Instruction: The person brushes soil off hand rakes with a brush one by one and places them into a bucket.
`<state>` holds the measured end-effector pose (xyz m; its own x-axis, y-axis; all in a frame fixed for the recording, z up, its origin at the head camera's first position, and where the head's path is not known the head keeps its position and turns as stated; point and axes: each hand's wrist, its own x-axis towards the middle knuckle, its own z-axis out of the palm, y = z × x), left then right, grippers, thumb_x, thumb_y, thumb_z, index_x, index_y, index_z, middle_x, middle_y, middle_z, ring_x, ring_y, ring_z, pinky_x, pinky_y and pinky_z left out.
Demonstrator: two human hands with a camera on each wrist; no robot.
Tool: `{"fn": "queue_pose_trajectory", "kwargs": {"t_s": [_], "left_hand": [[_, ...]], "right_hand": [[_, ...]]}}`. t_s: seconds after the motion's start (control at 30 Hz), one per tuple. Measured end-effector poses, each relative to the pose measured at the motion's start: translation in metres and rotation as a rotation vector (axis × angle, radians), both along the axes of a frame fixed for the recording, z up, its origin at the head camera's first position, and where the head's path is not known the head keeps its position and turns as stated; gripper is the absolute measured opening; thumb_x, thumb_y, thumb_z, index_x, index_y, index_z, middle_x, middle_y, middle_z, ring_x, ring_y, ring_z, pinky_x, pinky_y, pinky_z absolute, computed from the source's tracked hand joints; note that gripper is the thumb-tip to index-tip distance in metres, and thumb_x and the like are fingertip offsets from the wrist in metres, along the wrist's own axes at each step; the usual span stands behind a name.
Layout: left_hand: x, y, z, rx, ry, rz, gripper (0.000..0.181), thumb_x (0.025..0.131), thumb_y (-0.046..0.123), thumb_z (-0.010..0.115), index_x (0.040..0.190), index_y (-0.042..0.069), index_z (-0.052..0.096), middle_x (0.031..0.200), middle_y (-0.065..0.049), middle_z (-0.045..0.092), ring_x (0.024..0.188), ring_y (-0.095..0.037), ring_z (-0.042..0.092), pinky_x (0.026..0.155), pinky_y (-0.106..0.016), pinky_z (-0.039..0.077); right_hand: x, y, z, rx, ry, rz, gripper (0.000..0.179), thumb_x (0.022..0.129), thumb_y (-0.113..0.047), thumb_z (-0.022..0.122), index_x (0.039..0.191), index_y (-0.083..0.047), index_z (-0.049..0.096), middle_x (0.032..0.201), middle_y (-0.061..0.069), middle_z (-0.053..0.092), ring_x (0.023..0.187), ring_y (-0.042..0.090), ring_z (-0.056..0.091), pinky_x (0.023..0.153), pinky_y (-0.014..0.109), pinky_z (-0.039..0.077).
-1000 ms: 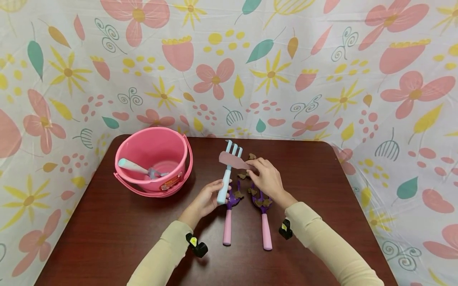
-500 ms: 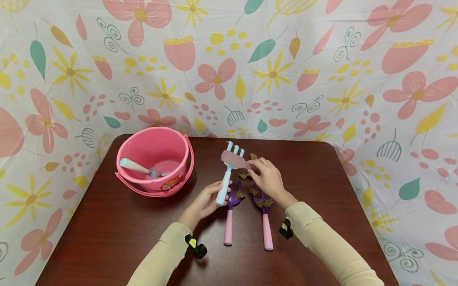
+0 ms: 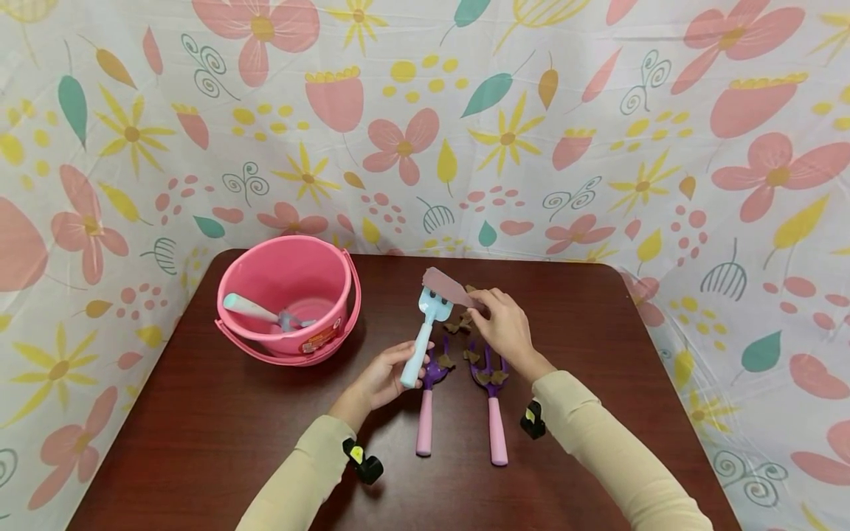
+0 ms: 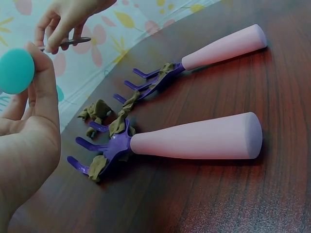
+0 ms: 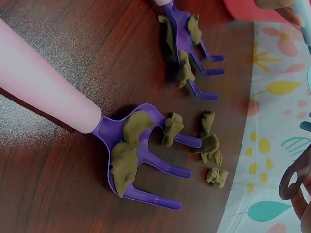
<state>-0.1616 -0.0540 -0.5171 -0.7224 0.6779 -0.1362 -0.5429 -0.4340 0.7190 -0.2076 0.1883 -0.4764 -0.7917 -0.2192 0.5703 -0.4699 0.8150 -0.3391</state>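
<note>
Well to the right of the pink bucket [image 3: 292, 262], the left hand [image 3: 384, 377] is curling round the handle of a light-blue tool [image 3: 415, 357], keeping it raised over the dark wooden table [image 3: 199, 428], its head pointing away from the person. Farther right of the bucket, the right hand [image 3: 506, 328] is pinching a flat mauve blade [image 3: 445, 284] between thumb and fingers. The blade is crossing the far end of the light-blue tool and covering part of its head; whether the two are touching, one cannot tell. The hands are staying apart from each other.

Nearer the person than the bucket and to its right, two purple forks with pink handles are lying side by side: the left fork [image 3: 423, 424] partly under the left hand, the right fork [image 3: 496, 431] farther from the bucket. Both are carrying crumpled brown lumps [image 5: 124, 167] on their heads, and loose brown pieces [image 5: 210, 144] are resting just beyond the right fork's tines. Inside the bucket, a pale-handled tool [image 3: 249, 306] is leaning against the near left rim. Behind the bucket, a flowered cloth [image 3: 564, 88] is hanging. Light sleeves [image 3: 299, 472] are covering both arms.
</note>
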Motion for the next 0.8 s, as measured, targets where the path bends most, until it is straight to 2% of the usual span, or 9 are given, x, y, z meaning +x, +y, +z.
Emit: {"fn": "queue_pose_trajectory", "kwargs": {"t_s": [0.3,0.57,0.67,0.8], "left_hand": [[0.001,-0.001,-0.001,0.009,0.0,-0.016,0.048,0.1,0.02,0.033,0.137,-0.009,0.024,0.09,0.001,0.061,0.072,-0.01,0.058,0.063,-0.023,0.048],[0.001,0.001,-0.003,-0.023,-0.01,-0.01,0.034,0.099,0.018,0.036,0.127,0.001,0.045,0.091,-0.002,0.062,0.07,-0.011,0.06,0.062,-0.024,0.049],[0.0,0.001,-0.003,-0.034,-0.007,-0.008,0.038,0.099,0.018,0.036,0.13,-0.003,0.04,0.09,-0.002,0.063,0.069,-0.011,0.06,0.061,-0.024,0.049],[-0.002,0.0,-0.004,-0.052,0.003,-0.002,0.048,0.099,0.018,0.036,0.137,-0.011,0.026,0.09,-0.001,0.062,0.07,-0.012,0.059,0.061,-0.023,0.049]], "right_hand": [[-0.004,0.004,0.002,0.012,-0.025,-0.065,0.024,0.08,-0.017,0.07,0.103,-0.015,0.065,0.089,0.005,0.063,0.071,0.021,0.055,0.054,0.036,0.044],[-0.007,0.009,0.002,0.024,-0.011,-0.203,0.024,0.08,-0.017,0.07,0.103,-0.015,0.065,0.088,0.006,0.062,0.073,0.027,0.057,0.057,0.043,0.046],[-0.007,0.011,0.002,0.022,-0.018,-0.24,0.023,0.079,-0.016,0.071,0.102,-0.015,0.066,0.086,0.007,0.062,0.073,0.028,0.056,0.058,0.043,0.046],[-0.007,0.011,0.001,0.015,-0.017,-0.237,0.023,0.079,-0.016,0.07,0.102,-0.014,0.065,0.088,0.008,0.062,0.073,0.028,0.057,0.059,0.044,0.046]]}}
